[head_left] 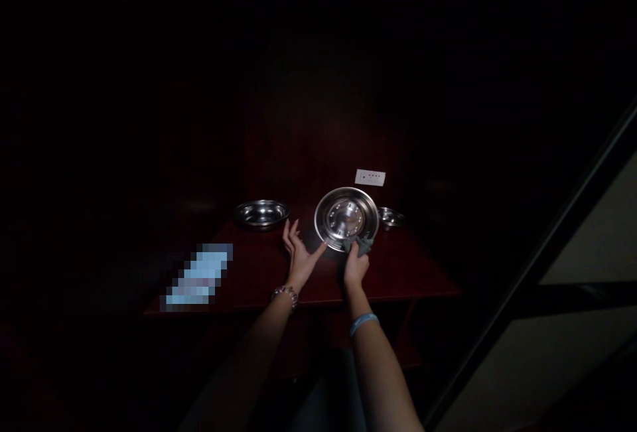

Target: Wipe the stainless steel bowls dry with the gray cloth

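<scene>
A shiny steel bowl (pixel 347 214) is held up above the dark red table, tilted so that its round inside faces me. My right hand (pixel 355 266) is closed on a dark grey-green cloth (pixel 364 246) and grips the bowl's lower rim through it. My left hand (pixel 300 256) is just left of the bowl, with its fingers spread and pointing up. Its thumb reaches the lower left rim; whether it touches cannot be made out.
On the red table (pixel 398 276) a wide steel bowl (pixel 262 214) stands at the back left. A smaller steel bowl (pixel 391 217) is partly hidden at the right. A white socket plate (pixel 370 177) is on the back wall. A pixelated pale blue patch (pixel 199 276) lies left.
</scene>
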`<state>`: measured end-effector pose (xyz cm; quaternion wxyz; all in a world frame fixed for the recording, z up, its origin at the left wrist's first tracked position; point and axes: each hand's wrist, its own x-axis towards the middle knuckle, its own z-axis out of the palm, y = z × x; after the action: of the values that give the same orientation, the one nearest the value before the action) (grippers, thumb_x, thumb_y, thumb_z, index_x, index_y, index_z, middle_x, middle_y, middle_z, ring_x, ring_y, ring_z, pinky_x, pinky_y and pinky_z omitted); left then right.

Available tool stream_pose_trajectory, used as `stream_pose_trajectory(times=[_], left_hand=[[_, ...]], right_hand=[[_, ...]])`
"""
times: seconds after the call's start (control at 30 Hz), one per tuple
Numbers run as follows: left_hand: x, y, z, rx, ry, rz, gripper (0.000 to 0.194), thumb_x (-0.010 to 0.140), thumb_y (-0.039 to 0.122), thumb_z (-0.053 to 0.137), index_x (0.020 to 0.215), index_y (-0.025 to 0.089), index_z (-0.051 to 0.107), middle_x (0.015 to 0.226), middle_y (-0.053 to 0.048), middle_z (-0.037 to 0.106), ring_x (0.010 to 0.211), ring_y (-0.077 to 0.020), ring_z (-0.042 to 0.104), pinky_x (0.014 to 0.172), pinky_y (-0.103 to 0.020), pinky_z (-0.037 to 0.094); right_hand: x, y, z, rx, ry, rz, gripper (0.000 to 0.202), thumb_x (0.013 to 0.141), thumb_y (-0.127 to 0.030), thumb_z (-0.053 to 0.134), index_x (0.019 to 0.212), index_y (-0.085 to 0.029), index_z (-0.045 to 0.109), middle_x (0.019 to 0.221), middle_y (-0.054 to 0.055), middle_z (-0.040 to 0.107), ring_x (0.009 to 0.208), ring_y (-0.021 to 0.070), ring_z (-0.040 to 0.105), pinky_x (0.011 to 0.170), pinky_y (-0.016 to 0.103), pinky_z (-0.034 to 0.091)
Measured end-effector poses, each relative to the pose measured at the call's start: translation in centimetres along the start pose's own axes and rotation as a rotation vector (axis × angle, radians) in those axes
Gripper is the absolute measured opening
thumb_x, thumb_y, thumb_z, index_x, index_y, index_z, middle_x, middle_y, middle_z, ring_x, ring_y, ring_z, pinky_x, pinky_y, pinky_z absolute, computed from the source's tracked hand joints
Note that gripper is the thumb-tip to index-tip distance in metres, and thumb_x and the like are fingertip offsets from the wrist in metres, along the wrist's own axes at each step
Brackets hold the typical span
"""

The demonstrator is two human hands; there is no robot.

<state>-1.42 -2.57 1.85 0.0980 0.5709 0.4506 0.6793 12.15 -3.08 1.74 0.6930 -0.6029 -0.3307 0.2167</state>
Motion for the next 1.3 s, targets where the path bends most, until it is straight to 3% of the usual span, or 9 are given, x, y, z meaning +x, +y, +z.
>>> stream_pose_trajectory(times=[0.1,0.27,0.4,0.57,0.7,0.83,0.97,1.1,1.3], left_hand=[[-0.5,0.4,-0.2,0.175,-0.182,0.159,0.093,0.068,0.043,0.081,0.148,0.026,0.036,0.163,-0.016,0.005,0.143,-0.0392,0.029,0.115,-0.056,0.028],[-1.1,0.5,-0.1,0.296,-0.489,0.234,0.072,0.068,0.017,0.071,0.137,0.031,0.055,0.165,-0.007,0.005,0.145,-0.046,0.019,0.109,-0.06,0.035],[-1.0,0.1,-0.1,0.318,-0.484,0.243,0.059,0.073,0.01,0.062,0.129,0.031,0.063,0.164,-0.004,0.02,0.145,-0.0399,0.019,0.11,-0.059,0.034],[-0.2,-0.4,-0.1,0.308,-0.426,0.253,0.03,0.081,0.016,0.062,0.105,0.027,0.077,0.145,-0.005,0.055,0.14,-0.0361,0.028,0.114,-0.057,0.029],[0.3,-0.7,-0.1,0.228,-0.402,0.239,0.023,0.081,0.017,0.064,0.097,0.025,0.079,0.137,-0.006,0.063,0.138,-0.0345,0.035,0.113,-0.057,0.029],[0.8,-0.8,-0.1,0.004,-0.361,0.072,0.016,0.083,0.028,0.067,0.09,0.024,0.08,0.135,-0.006,0.065,0.129,-0.0316,0.051,0.114,-0.056,0.028],[1.1,-0.9,-0.2,-0.357,-0.334,-0.2,0.036,0.075,0.048,0.074,0.093,0.017,0.079,0.126,-0.011,0.07,0.122,-0.0293,0.06,0.114,-0.047,0.034],[0.9,-0.7,-0.1,-0.63,-0.336,-0.448,0.051,0.07,0.057,0.077,0.097,0.014,0.076,0.112,-0.013,0.075,0.117,-0.0297,0.064,0.11,-0.047,0.041],[0.3,0.4,-0.2,-0.909,-0.528,-0.607,0.057,0.076,0.057,0.074,0.107,0.011,0.069,0.123,-0.02,0.069,0.125,-0.0311,0.06,0.111,-0.044,0.043]], right_hand=[[-0.1,-0.1,0.0,0.0,-0.023,0.01,0.046,0.086,-0.048,0.056,0.091,-0.008,0.079,0.091,0.02,0.078,0.091,0.0326,0.074,0.071,0.031,0.051],[-0.1,-0.1,0.2,-0.005,-0.059,0.027,0.046,0.087,-0.046,0.053,0.091,-0.008,0.079,0.093,0.021,0.077,0.093,0.0335,0.074,0.074,0.032,0.051],[0.0,0.0,0.3,-0.039,-0.073,0.027,0.042,0.085,-0.045,0.055,0.088,-0.011,0.079,0.092,0.02,0.078,0.094,0.0331,0.073,0.077,0.032,0.051],[-0.1,0.3,0.5,-0.117,-0.102,-0.013,0.04,0.084,-0.046,0.057,0.08,-0.013,0.079,0.088,0.022,0.077,0.09,0.0328,0.073,0.079,0.033,0.051],[-0.3,0.3,0.7,0.024,-0.173,-0.02,0.042,0.084,-0.049,0.058,0.085,-0.012,0.079,0.088,0.018,0.078,0.09,0.03,0.073,0.078,0.032,0.052],[-0.3,0.0,1.0,0.382,-0.222,0.049,0.055,0.087,-0.057,0.052,0.112,-0.012,0.072,0.104,0.011,0.077,0.099,0.0244,0.071,0.082,0.029,0.054],[-0.1,0.2,1.2,0.587,-0.133,0.158,0.061,0.089,-0.057,0.049,0.131,-0.014,0.059,0.116,0.008,0.073,0.102,0.0197,0.07,0.083,0.027,0.055],[0.2,0.7,1.2,0.543,-0.067,0.151,0.057,0.087,-0.053,0.054,0.126,-0.012,0.062,0.12,0.01,0.071,0.109,0.0201,0.068,0.089,0.027,0.053],[0.3,1.2,1.3,0.331,-0.1,0.01,0.059,0.09,-0.056,0.043,0.12,-0.009,0.064,0.122,0.016,0.069,0.117,0.026,0.063,0.097,0.035,0.05]])
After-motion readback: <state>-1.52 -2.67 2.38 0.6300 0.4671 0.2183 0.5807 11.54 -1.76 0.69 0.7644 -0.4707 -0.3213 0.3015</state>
